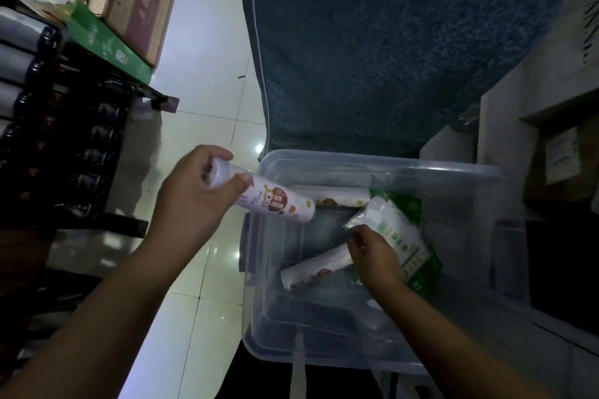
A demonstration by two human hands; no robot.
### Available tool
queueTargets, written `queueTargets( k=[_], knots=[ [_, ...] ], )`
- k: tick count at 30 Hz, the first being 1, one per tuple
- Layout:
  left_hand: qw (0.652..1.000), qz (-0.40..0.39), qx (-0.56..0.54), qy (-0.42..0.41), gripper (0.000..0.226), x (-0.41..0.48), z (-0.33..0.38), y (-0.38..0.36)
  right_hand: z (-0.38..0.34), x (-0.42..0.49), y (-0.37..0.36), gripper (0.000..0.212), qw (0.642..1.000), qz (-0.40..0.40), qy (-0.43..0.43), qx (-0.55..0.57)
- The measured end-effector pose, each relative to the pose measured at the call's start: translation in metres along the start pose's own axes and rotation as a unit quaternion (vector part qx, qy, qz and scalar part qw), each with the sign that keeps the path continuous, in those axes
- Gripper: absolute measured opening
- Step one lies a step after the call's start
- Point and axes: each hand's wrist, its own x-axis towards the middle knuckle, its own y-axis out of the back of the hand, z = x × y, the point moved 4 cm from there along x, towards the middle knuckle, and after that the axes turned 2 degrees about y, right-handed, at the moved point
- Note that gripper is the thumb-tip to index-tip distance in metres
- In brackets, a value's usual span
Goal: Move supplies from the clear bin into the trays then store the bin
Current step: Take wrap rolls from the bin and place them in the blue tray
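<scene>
- Head view, item one: I am logging the left hand [194, 194] as wrapping its fingers and thumb round the cap end of the held tube [275, 202]. It is holding the tube over the left wall of the clear bin [389, 167], and the tube's long axis is running down and to the right.
- Item two: the right hand [372, 256] is reaching down inside the bin with its fingers curling. Its fingertips are meeting the near end of the lying tube [311, 270], just where the green packet [405, 236] is leaning.
- Relation that matters: the lying tube is stretching away from the right hand towards the lower left, so I am judging the right hand the nearer one and an end grip the likely one.
- Item three: the rear tube [340, 197] is lying crosswise against the far wall, with the packet partly covering its right end.
- Hidden or unclear: I am unable to tell whether the right hand is pinching the tube, the packet or neither, since its back is covering the fingertips. I am finding no trays that I can identify. Dim light is blurring the labels.
- Surroundings: the bin is sitting beside a blue cushion [405, 42], with the tiled floor [201, 107], a dark rack [64, 155] and cardboard boxes [129, 0] to the left.
</scene>
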Motion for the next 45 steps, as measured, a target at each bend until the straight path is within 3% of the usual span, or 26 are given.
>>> queueTargets(
  k=[4,8,11,14,17,23,30,34,38,45],
  knots=[
    [0.999,0.052,-0.012,0.000,0.023,-0.003,-0.008,0.009,0.021,0.008,-0.052,0.029,0.965,-0.147,0.118,-0.184],
    [0.997,0.068,-0.024,0.008,0.028,-0.004,-0.021,0.009,0.022,0.017,-0.083,0.043,0.900,-0.170,0.246,-0.318],
    [0.996,0.086,-0.031,0.010,0.027,-0.006,-0.026,0.009,0.024,0.026,-0.090,0.051,0.882,-0.170,0.251,-0.361],
    [0.995,0.085,-0.038,0.020,0.025,-0.007,-0.025,0.010,0.025,0.026,-0.090,0.044,0.858,-0.224,0.244,-0.392],
    [0.996,0.087,-0.031,0.017,0.024,-0.012,-0.016,0.012,0.026,0.015,-0.076,0.043,0.877,-0.244,0.204,-0.361],
    [0.996,0.091,-0.019,-0.009,0.028,-0.027,0.014,0.024,0.018,-0.032,0.002,0.046,0.961,-0.150,0.066,-0.221],
    [0.995,0.048,-0.040,-0.076,0.027,-0.049,0.057,0.035,-0.010,-0.117,0.084,0.045,0.994,-0.004,-0.040,-0.104],
    [0.991,-0.004,-0.086,-0.105,0.022,-0.072,0.102,0.022,-0.034,-0.182,0.121,0.039,0.991,0.098,-0.082,-0.044],
    [0.978,-0.070,-0.117,-0.161,0.020,-0.103,0.155,-0.004,-0.038,-0.247,0.154,0.052,0.976,0.171,-0.130,-0.036],
    [0.935,-0.200,-0.205,-0.209,0.013,-0.179,0.222,-0.066,-0.013,-0.379,0.190,0.051,0.923,0.319,-0.214,-0.023]
  ],
)
